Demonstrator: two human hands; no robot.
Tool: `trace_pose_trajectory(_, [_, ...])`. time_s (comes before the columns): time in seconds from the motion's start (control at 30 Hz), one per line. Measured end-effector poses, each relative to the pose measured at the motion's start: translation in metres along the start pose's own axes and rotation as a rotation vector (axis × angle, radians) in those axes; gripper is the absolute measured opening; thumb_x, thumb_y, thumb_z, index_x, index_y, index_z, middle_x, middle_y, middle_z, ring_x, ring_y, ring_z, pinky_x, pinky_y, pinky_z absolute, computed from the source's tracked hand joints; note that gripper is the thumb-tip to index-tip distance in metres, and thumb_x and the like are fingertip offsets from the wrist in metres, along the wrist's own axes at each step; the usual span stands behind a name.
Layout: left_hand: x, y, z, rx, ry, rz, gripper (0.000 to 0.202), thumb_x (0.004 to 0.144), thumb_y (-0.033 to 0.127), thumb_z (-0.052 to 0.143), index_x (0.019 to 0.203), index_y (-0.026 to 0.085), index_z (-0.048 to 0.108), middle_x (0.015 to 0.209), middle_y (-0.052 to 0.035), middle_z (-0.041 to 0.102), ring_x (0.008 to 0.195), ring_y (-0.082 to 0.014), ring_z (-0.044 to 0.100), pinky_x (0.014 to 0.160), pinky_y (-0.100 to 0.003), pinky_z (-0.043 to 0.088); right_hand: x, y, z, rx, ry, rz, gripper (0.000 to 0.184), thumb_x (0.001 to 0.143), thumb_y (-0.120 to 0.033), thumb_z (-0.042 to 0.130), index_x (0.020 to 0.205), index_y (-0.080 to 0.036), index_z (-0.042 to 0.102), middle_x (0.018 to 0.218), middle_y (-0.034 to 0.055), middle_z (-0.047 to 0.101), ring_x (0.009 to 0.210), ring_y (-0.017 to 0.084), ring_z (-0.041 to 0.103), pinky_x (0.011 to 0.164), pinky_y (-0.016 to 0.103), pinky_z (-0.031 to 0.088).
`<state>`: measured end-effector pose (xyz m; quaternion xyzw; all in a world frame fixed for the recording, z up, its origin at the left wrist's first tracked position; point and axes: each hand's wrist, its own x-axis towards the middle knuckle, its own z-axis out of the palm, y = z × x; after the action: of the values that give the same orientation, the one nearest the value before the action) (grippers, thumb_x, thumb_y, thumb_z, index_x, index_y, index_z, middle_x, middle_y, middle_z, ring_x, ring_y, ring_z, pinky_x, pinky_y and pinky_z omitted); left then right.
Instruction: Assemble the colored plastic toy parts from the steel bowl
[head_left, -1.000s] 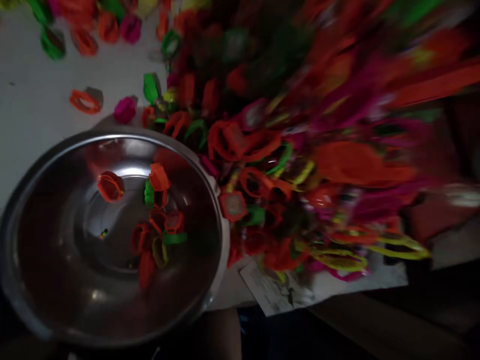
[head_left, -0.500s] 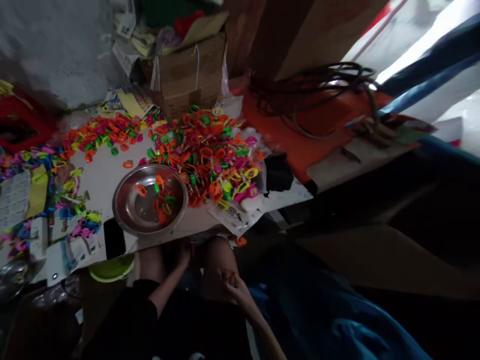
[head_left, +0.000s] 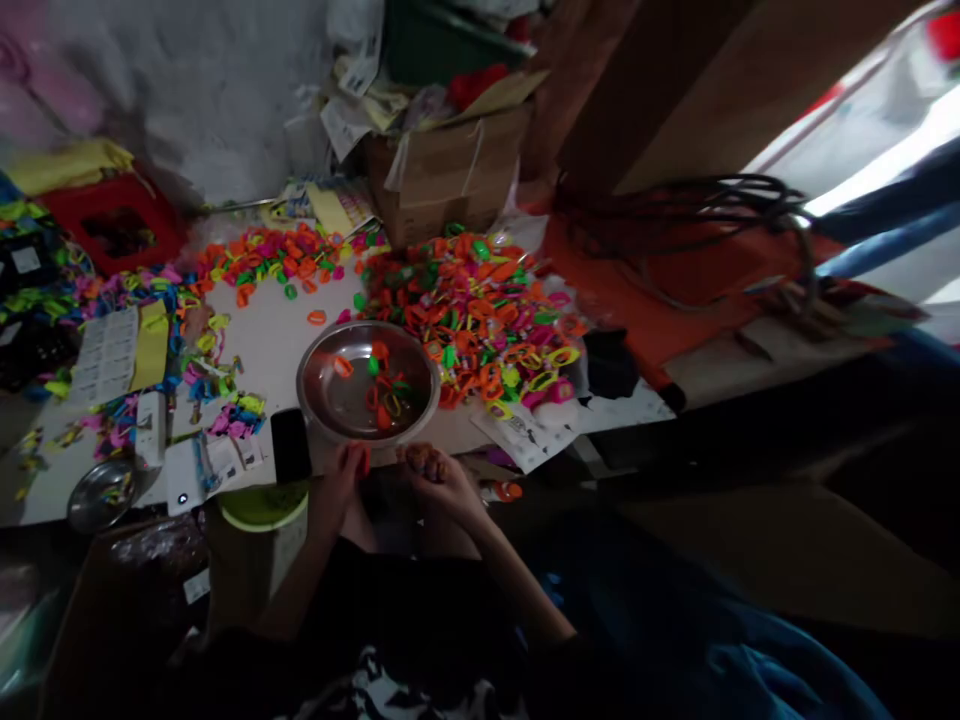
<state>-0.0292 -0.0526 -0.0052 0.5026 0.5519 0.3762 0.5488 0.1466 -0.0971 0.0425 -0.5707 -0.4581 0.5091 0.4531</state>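
My left hand (head_left: pixel 342 482) is at the table's front edge, just below the steel bowl (head_left: pixel 309 408). Its fingers are closed on a red-orange plastic piece (head_left: pixel 364 461). To its right, my right hand (head_left: pixel 442 488) is curled shut, knuckles up; dim light and blur hide what it grips. Inside the bowl lie several small orange and green plastic pieces (head_left: pixel 382 412). A large heap of bright oval plastic pieces (head_left: pixel 480 320), mostly orange, pink, green and yellow, spreads right behind the bowl.
A black phone (head_left: pixel 290 445) lies left of the bowl, above a lime-green basin (head_left: pixel 262 508). Farther left are a small metal dish (head_left: pixel 103 495) and a red container (head_left: pixel 116 222). Behind the heap stands a cardboard box (head_left: pixel 457 175); dark coiled cable (head_left: pixel 690 215) lies right.
Both hands have come up from my lap to the table edge near the bowl. A red-orange piece now shows clearly in my left hand. The view has shifted left.
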Motion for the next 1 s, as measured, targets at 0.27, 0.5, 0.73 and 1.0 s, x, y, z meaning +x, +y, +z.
trace_pose_trajectory(0.27, [-0.007, 0.099, -0.053, 0.147, -0.048, 0.257, 0.029, 0.087, 0.046, 0.055, 0.091, 0.017, 0.057, 0.088, -0.0017, 0.061, 0.085, -0.0140, 0.056, 0.080, -0.025, 0.042, 0.033, -0.059, 0.018, -0.203, 0.011, -0.338, 0.026, 0.074, -0.024, 0.058, 0.099, -0.018, 0.054, 0.088, 0.0047, 0.062, 0.078, 0.016, 0.060, 0.069, 0.027, 0.049])
trace_pose_trajectory(0.5, [-0.037, 0.124, -0.048, 0.804, 0.114, 0.635, 0.020, 0.092, 0.037, 0.053, 0.098, 0.017, 0.055, 0.091, -0.0031, 0.064, 0.087, -0.0179, 0.053, 0.080, -0.031, 0.037, 0.028, -0.090, 0.009, -0.509, -0.103, -0.721, 0.030, 0.076, -0.012, 0.057, 0.104, -0.020, 0.053, 0.095, 0.0056, 0.059, 0.087, 0.018, 0.060, 0.074, 0.028, 0.049])
trace_pose_trajectory(0.73, [-0.045, 0.144, -0.011, 1.135, 0.148, 0.892, 0.015, 0.092, 0.028, 0.051, 0.096, 0.015, 0.059, 0.083, -0.0048, 0.060, 0.084, -0.0205, 0.048, 0.079, -0.034, 0.034, 0.005, -0.106, -0.030, -0.734, -0.151, -0.753, 0.029, 0.078, -0.016, 0.055, 0.107, -0.019, 0.054, 0.094, 0.0069, 0.064, 0.082, 0.020, 0.064, 0.065, 0.026, 0.049])
trace_pose_trajectory(1.0, [-0.043, 0.154, 0.020, 1.189, 0.085, 1.028, 0.015, 0.092, 0.025, 0.051, 0.100, 0.016, 0.060, 0.087, -0.0049, 0.061, 0.085, -0.0205, 0.046, 0.081, -0.035, 0.033, -0.014, -0.111, -0.062, -0.921, -0.068, -0.738, 0.023, 0.081, -0.017, 0.055, 0.104, -0.016, 0.055, 0.093, 0.0064, 0.067, 0.073, 0.018, 0.065, 0.057, 0.024, 0.043])
